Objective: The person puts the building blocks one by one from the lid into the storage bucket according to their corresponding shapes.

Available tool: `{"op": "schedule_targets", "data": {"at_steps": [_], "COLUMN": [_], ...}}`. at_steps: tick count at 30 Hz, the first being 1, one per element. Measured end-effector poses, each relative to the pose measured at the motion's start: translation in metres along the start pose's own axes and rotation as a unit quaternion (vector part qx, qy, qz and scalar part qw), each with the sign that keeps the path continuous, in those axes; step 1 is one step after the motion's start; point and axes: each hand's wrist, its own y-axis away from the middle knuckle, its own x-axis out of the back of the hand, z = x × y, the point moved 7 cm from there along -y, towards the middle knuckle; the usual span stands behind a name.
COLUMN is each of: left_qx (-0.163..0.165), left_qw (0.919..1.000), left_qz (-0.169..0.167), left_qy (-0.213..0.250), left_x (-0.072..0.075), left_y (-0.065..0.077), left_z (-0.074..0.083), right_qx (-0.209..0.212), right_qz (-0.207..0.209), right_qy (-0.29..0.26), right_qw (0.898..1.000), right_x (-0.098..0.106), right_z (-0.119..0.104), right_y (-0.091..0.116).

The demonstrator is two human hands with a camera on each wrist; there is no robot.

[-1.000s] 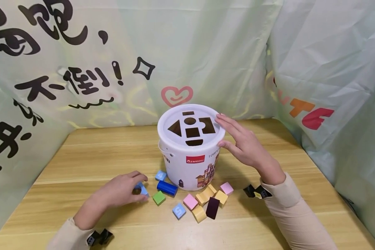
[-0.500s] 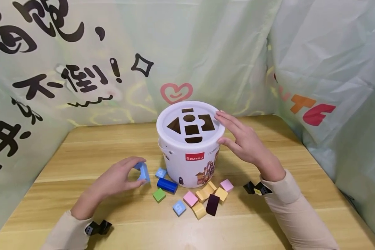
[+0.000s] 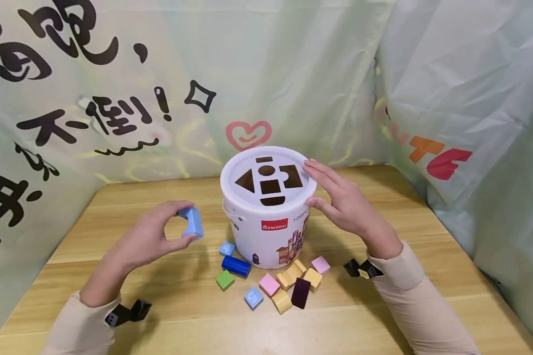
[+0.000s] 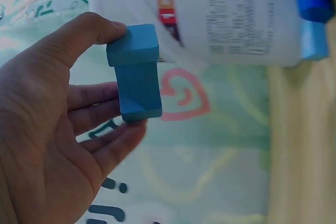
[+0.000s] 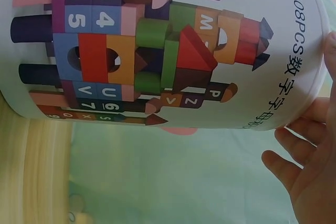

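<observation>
My left hand (image 3: pixel 146 236) pinches a light blue arch block (image 3: pixel 192 222) between thumb and fingers, raised above the table to the left of the bucket. In the left wrist view the arch block (image 4: pixel 138 72) shows its narrow side and notch. The white bucket (image 3: pixel 266 241) stands upright under a lid (image 3: pixel 244 197) with several cut-outs: triangle, circle, square, rectangle, half-round and a notched one. My right hand (image 3: pixel 344 202) rests on the right of the lid's rim, fingers extended. In the right wrist view that hand (image 5: pixel 310 150) lies beside the bucket's printed wall (image 5: pixel 231 93).
Before the bucket lie a dark blue cylinder (image 3: pixel 236 266), a green block (image 3: pixel 225 280), blue number blocks, pink blocks (image 3: pixel 269 284), yellow pieces (image 3: pixel 282 301) and a dark flat block (image 3: pixel 300 293). Printed cloth (image 3: pixel 320 88) hangs behind the wooden table (image 3: pixel 177 315).
My left hand has lifted the blue arch block off the table and carried it up and slightly left. The right hand stays at the lid's rim.
</observation>
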Motion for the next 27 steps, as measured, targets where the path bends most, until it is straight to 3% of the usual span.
{"op": "schedule_targets", "data": {"at_steps": [6,15,19,27], "left_qx": [-0.006,-0.053,-0.052,-0.014], "left_qw": [1.0000,0.9970,0.9967,0.9950], "left_qz": [0.008,0.016,-0.003,-0.087], "left_qy": [0.002,0.054,0.063,0.047], "left_x": [0.022,0.049,0.054,0.045], "left_y": [-0.016,-0.049,-0.066,-0.112], "left_z": [0.015,0.041,0.049,0.064], "right_qx": [0.001,0.006,0.007,0.008], "right_qz": [-0.004,-0.005,-0.003,0.006], "right_qy": [0.023,0.050,0.051,0.054], "right_qw": [1.000,0.999,0.999,0.999], "right_x": [-0.001,0.000,0.000,0.003], "right_z": [-0.002,-0.006,-0.007,-0.007], "right_y": [0.002,0.002,0.001,0.000]}}
